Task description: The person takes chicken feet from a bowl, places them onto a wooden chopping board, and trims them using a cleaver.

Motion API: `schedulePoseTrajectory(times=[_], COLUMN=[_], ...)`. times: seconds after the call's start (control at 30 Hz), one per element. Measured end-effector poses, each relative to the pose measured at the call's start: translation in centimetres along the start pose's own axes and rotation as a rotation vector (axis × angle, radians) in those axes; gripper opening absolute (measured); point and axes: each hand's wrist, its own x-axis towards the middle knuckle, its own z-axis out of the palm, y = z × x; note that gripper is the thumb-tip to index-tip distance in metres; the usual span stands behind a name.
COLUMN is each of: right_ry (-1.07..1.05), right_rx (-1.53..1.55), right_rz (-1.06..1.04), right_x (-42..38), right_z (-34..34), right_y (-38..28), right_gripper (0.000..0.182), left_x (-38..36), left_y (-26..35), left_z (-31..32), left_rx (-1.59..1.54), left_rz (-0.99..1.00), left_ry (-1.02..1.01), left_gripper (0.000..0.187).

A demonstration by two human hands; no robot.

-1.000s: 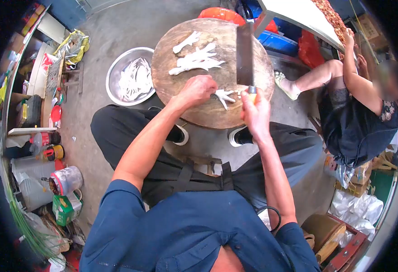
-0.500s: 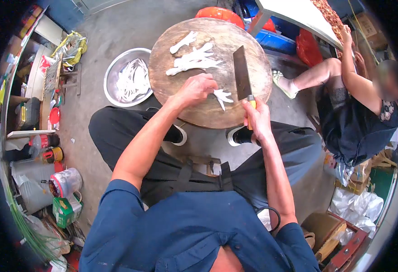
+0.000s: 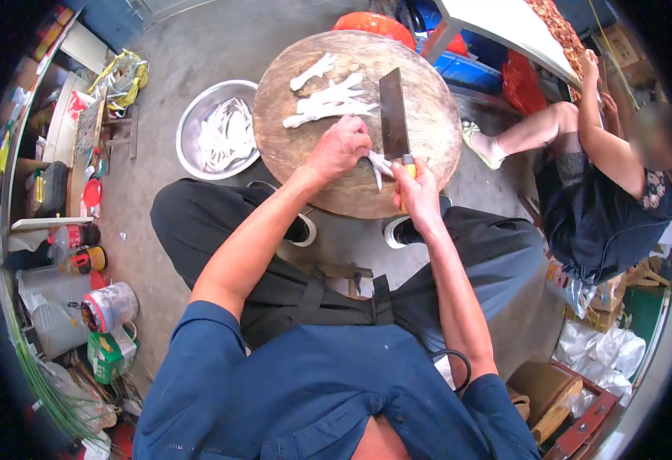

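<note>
On the round wooden block (image 3: 282, 84), my left hand (image 3: 341, 146) is closed on a white chicken foot (image 3: 380, 165), whose spread toes point right. My right hand (image 3: 418, 186) grips the yellow handle of a cleaver (image 3: 393, 115). The broad blade reaches away from me over the block, close to the toes of the foot. Several more white feet (image 3: 328, 101) lie behind my left hand, one of them (image 3: 314, 70) a little apart near the block's far left. Left of the block, a metal bowl (image 3: 186, 146) holds a pile of white pieces (image 3: 226, 136).
At the right another person (image 3: 612, 192) sits with raised hands beside a white table (image 3: 497, 29) bearing reddish pieces. Red bags (image 3: 520, 83) and blue crates (image 3: 466, 70) are under and beside that table. Shelves (image 3: 52, 222) with jars and boxes line the left.
The cleaver and my right hand have moved left, bringing the blade nearer the foot in my left hand. My left hand has shifted slightly right and away from me.
</note>
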Motion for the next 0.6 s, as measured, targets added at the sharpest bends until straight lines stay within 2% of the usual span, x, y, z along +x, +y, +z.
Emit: schedulePoseTrajectory(times=[0.17,0.3,0.37,0.4,0.43,0.5,0.6], right_ry=[0.009,0.093,0.106,0.042,0.015,-0.011,0.025], right_rx=[0.015,0.082,0.021,-0.09,-0.054,-0.175,-0.347], right_rz=[0.0,-0.114,-0.128,-0.058,0.106,0.063,-0.027], right_x=[-0.7,-1.4,-1.4,-0.6,-0.2,0.3,0.6], right_z=[-0.3,-0.1,0.1,0.2,0.8,-0.5,0.3], right_y=[-1.4,-3.4,-3.3,-1.3,-0.3,0.3,0.8], right_gripper=[0.023,0.023,0.025,0.029,0.039,0.047,0.046], left_x=[0.2,0.1,0.1,0.0,0.0,-0.2,-0.3], left_y=[0.3,0.1,0.0,0.0,-0.1,-0.3,-0.3], left_z=[0.0,0.2,0.2,0.3,0.2,0.2,0.2], left_rx=[0.009,0.01,0.012,0.013,0.013,0.009,0.03], left_rz=[-0.012,0.002,0.002,0.005,0.007,-0.023,-0.023], left_ry=[-0.003,0.005,0.013,0.02,0.021,-0.018,-0.018], left_gripper=[0.007,0.004,0.004,0.004,0.004,0.005,0.007])
